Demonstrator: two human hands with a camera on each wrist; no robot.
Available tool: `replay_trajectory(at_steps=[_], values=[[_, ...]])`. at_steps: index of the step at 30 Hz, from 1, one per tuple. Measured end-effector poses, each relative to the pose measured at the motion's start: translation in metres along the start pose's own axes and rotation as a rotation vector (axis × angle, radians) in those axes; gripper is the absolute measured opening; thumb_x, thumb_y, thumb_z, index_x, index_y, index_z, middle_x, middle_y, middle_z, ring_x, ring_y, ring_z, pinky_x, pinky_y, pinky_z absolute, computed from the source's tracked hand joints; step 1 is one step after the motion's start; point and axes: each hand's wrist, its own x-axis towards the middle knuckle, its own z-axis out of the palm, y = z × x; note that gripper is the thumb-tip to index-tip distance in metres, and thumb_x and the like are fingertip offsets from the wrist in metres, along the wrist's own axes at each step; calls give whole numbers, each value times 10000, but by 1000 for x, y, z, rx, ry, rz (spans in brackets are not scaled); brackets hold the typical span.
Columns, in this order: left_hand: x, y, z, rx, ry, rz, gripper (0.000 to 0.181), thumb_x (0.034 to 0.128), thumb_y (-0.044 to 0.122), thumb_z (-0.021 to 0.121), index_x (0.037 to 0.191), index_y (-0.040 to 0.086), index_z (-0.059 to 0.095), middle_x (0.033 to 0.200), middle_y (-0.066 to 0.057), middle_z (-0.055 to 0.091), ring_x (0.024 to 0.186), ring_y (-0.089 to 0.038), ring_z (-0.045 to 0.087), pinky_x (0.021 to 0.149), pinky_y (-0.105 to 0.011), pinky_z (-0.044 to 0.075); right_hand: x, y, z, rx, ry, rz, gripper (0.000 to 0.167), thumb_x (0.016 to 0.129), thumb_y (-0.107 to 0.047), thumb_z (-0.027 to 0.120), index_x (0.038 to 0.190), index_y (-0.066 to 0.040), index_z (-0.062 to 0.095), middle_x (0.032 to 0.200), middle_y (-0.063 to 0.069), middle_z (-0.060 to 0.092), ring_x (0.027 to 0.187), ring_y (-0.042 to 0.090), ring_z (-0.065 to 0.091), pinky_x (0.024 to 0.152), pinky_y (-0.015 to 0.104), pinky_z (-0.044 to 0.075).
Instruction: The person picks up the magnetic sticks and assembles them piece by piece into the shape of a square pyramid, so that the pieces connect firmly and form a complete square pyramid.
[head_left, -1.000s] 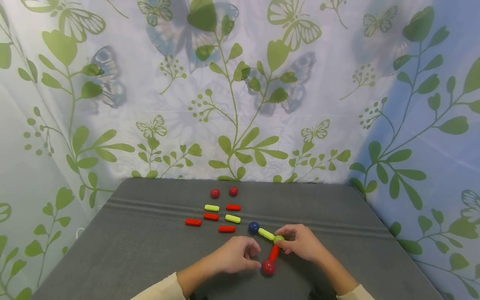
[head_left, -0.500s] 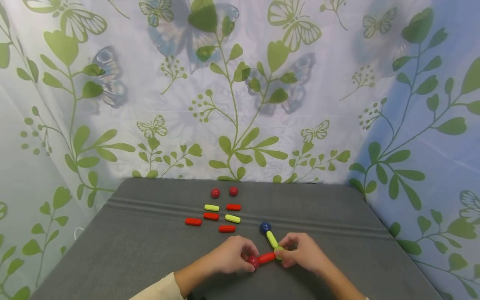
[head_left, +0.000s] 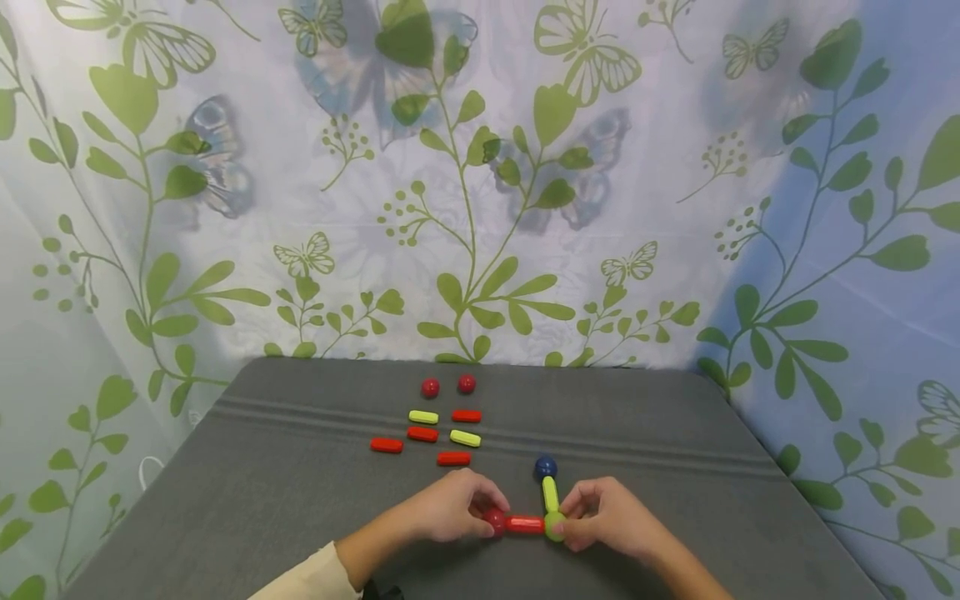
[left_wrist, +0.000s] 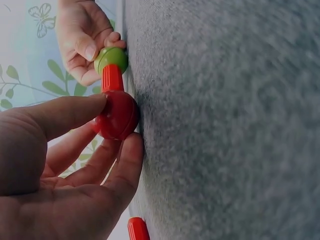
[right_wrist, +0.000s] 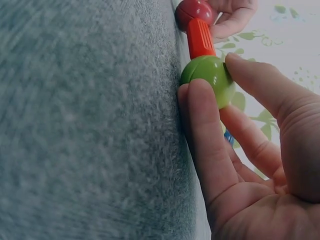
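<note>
Red and green plastic meet between two bare hands on a grey cloth-covered table (head_left: 300, 500), where a small L-shaped assembly of balls and rods turns square to the person. The left hand (head_left: 453, 506) now pinches the dark red ball (head_left: 494, 522) at the assembly's near left end; a second earlier that hand hovers beside it, touching nothing. The right hand (head_left: 618, 518) keeps its grip on the lime-green ball (head_left: 555, 526) at the corner, thumb on one side and fingers on the other.

Between the hands, the red rod (head_left: 525, 524) lies crosswise, touching both balls, after slanting away from the person in the earlier view. The yellow-green rod (head_left: 551, 494) swings with it, and now points away from the corner toward the patterned curtain (head_left: 480, 217), with the dark blue ball (head_left: 546, 467) at its far tip, outside either hand's hold.

With both ends of the red rod now backed by a hand, the move looks like steadying or pressing the joint; whether the pieces are fully seated cannot be told. The work appears partway along: farther back, to the left of the assembly, two loose red balls (head_left: 430, 387), four loose red rods (head_left: 453, 458) and two loose yellow-green rods (head_left: 465, 438) remain apart from it, untouched.
</note>
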Motion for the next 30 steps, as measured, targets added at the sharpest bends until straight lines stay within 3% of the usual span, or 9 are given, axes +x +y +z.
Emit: replay_trajectory(at_steps=[5,9,13,21,30], values=[[-2,-1,-4,-33,1,12,242,860,49,794,1094,104,762,966,72,733,841,-37,666,774,-190,556,1,0,-3,-19,-21,-20,306,851,-186,843,978,51,698,879,114,748,753,207,731,669,367,632],[-2,-7,-12,-12,62,25,244,871,113,808,1105,78,750,1003,23,741,853,-44,660,776,-207,560,6,0,-9,-44,13,-18,275,893,-215,805,994,24,712,911,107,751,778,214,719,675,357,628],[0,-14,-24,92,158,70,238,896,144,790,1113,62,739,1027,-38,740,879,-50,649,800,-237,558,11,-1,-13,-52,82,-22,271,907,-235,792,992,12,717,896,114,731,765,214,700,680,372,628],[6,-28,-44,285,320,144,240,924,107,757,1149,30,724,1075,-81,704,952,-208,690,856,-341,586,29,-4,-15,-120,183,-104,251,888,-232,810,969,-11,722,929,122,720,720,188,670,648,349,611],[14,-45,-57,372,384,91,254,897,106,787,1138,48,729,1069,-86,695,962,-210,661,870,-401,577,45,-6,-14,-251,336,-90,217,846,-280,848,985,-136,765,918,45,693,767,164,600,633,274,521]])
